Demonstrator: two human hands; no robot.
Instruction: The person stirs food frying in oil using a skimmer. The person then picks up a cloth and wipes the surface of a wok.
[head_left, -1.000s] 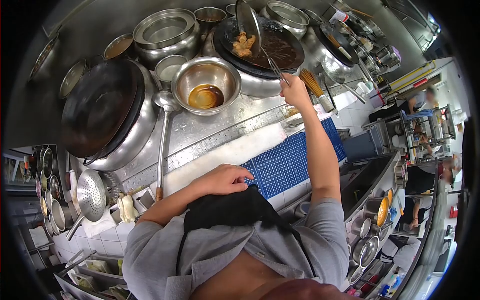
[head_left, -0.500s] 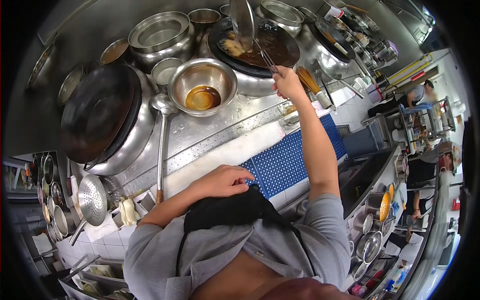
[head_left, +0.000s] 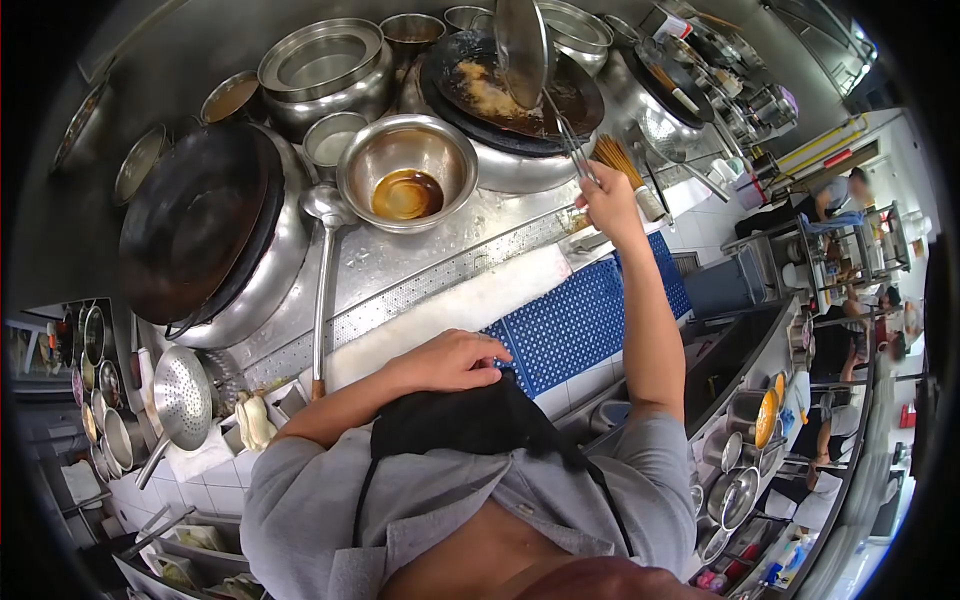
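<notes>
My right hand (head_left: pixel 610 200) is closed around the wire handle of a metal strainer (head_left: pixel 524 55). The strainer's round head is tilted steeply above a wok (head_left: pixel 462 50) of dark oil, where pale, foaming food (head_left: pixel 490 92) floats. How far the head's lower edge dips into the oil is hard to make out. Against the black apron (head_left: pixel 450 415) at my waist lies my left hand (head_left: pixel 455 360), holding nothing, its fingers loosely extended. A steel bowl (head_left: pixel 455 165) with some brown liquid stands left of the wok, beside a long-handled ladle (head_left: pixel 326 270).
A second dark wok (head_left: pixel 200 220) sits tilted at the left, with a perforated skimmer (head_left: pixel 183 400) below it. Right of the oil wok is a bamboo brush (head_left: pixel 618 160). A white towel (head_left: pixel 450 310) lies along the counter's front edge. Other people work at the far right.
My right hand and the strainer have moved right and slightly toward me, uncovering more of the foaming food. My left hand stays in place.
</notes>
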